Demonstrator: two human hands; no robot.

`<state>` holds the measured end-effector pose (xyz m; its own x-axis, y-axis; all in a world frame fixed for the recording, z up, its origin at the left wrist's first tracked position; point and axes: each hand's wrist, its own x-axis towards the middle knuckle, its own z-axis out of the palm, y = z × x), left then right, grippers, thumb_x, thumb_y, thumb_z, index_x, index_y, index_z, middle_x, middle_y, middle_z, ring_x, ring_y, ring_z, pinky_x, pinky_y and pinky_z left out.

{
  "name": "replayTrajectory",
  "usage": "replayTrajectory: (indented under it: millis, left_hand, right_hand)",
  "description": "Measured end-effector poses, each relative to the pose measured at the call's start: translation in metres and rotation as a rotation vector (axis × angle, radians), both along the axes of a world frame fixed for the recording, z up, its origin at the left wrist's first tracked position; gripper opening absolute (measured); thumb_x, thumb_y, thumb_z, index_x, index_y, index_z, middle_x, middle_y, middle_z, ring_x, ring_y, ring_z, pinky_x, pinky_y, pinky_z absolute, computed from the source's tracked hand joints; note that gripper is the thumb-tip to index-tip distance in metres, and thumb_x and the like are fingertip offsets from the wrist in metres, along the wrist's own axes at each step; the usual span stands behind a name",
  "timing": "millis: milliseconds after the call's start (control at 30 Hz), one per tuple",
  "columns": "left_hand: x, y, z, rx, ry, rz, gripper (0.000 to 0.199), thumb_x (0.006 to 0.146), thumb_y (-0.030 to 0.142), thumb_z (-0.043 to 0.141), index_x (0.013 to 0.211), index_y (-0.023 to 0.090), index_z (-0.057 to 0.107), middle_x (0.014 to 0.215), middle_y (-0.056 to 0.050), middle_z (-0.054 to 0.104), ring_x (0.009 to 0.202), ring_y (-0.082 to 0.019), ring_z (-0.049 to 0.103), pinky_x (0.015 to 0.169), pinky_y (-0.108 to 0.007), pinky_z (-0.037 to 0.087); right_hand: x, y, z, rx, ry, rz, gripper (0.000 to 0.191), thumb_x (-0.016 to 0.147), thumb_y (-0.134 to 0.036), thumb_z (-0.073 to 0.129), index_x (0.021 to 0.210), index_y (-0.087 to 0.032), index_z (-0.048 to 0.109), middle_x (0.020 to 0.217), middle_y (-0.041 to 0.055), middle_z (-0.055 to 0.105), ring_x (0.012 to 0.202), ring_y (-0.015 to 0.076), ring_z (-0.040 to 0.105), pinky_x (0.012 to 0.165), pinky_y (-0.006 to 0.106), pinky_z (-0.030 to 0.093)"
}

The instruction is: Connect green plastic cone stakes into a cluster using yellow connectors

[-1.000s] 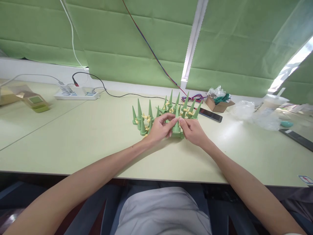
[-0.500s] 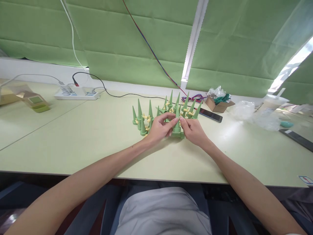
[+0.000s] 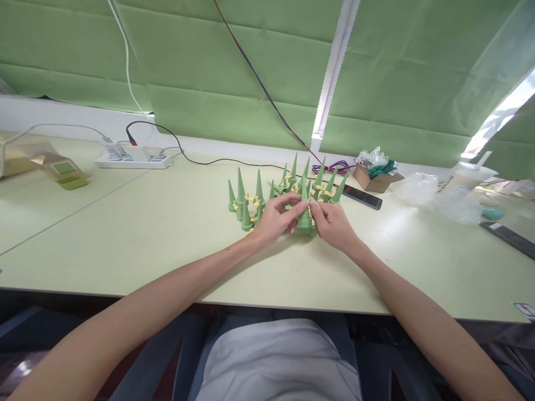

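Observation:
A pale green cone [image 3: 305,218] on a round base stands upright between my hands. My left hand [image 3: 279,216] closes on it from the left, the thumb and forefinger pinched near its upper part. From the right, my right hand [image 3: 332,223] has thumb and forefinger pressed together against the cone's upper side; whatever is in that pinch is hidden. Behind and to the left stand several more green cones [image 3: 241,195], with small yellow pieces [image 3: 251,199] set around them. My fingers hide part of the group.
A phone [image 3: 359,196] lies right of the cones, with an open cardboard box [image 3: 376,179] behind it. Further right are a plastic bag [image 3: 457,206], a drink cup [image 3: 466,175] and a dark flat object [image 3: 510,238]. A power strip [image 3: 134,161] sits at the back left.
The whole view has shifted slightly. Both hands stay at the same green cone, with almost no visible change in their grip.

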<state>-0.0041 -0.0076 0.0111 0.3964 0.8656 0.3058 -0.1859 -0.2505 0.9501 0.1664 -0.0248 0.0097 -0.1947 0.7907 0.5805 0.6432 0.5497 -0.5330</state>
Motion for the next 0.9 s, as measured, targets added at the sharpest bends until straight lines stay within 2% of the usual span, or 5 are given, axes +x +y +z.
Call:
replayTrajectory:
  millis: [267,467,900]
  left_hand:
    - [-0.0002,0.0004,-0.0015,-0.002,0.015,-0.041,0.036,0.085,0.054,0.073,0.082,0.019,0.067,0.065,0.004,0.05,0.045,-0.005,0.043,0.041,-0.023,0.036]
    - [-0.0003,0.0016,-0.0049,0.011,0.013,-0.056,0.043,0.089,0.054,0.069,0.07,0.019,0.054,0.062,0.005,0.041,0.045,-0.006,0.041,0.042,-0.022,0.035]
    - [0.0002,0.0037,-0.0071,0.006,0.051,-0.039,0.051,0.085,0.057,0.073,0.065,0.018,0.047,0.057,0.006,0.041,0.042,-0.004,0.04,0.041,-0.021,0.035]
  right_hand:
    - [0.0,-0.0044,0.0032,-0.055,0.01,0.05,0.062,0.105,-0.063,0.029,0.058,-0.024,0.036,0.045,-0.0004,0.043,0.046,0.0141,0.041,0.052,0.032,0.031]
    - [0.0007,-0.0043,0.0017,-0.09,-0.027,0.077,0.058,0.106,-0.056,0.031,0.058,-0.024,0.037,0.046,-0.0005,0.044,0.048,0.0147,0.042,0.054,0.033,0.031]
    - [0.0013,-0.0045,0.0028,-0.169,-0.133,0.073,0.049,0.107,-0.033,0.033,0.059,-0.023,0.039,0.048,-0.0015,0.048,0.048,0.0134,0.045,0.057,0.031,0.03]
